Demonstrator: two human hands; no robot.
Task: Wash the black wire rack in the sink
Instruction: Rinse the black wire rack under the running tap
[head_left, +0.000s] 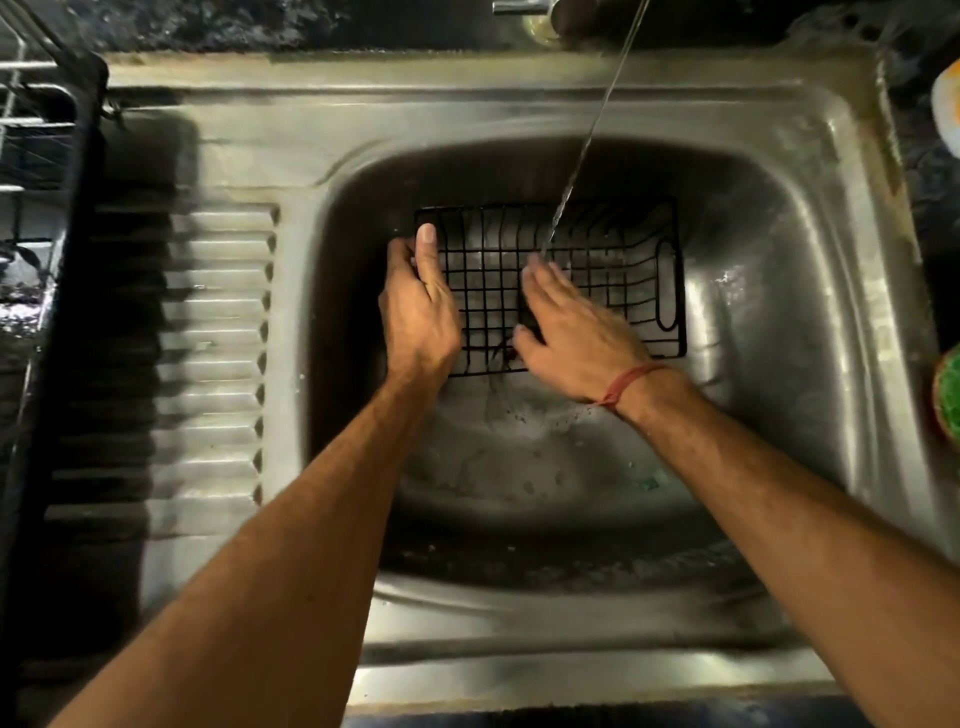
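Observation:
The black wire rack (613, 270) is held over the steel sink (769, 312), with an oval loop at its right end. My left hand (421, 306) grips the rack's left edge, thumb on top. My right hand (571, 327) lies flat on the grid with fingers spread, blurred, and wears a red thread at the wrist. A thin stream of water (582, 156) falls from the tap (524, 8) onto the rack just beyond my right fingertips.
A ribbed draining board (208, 338) lies left of the basin. A dish rack with white wires (31, 130) stands at the far left. A green scrubber (948, 395) and a white and orange item (948, 109) sit on the right rim.

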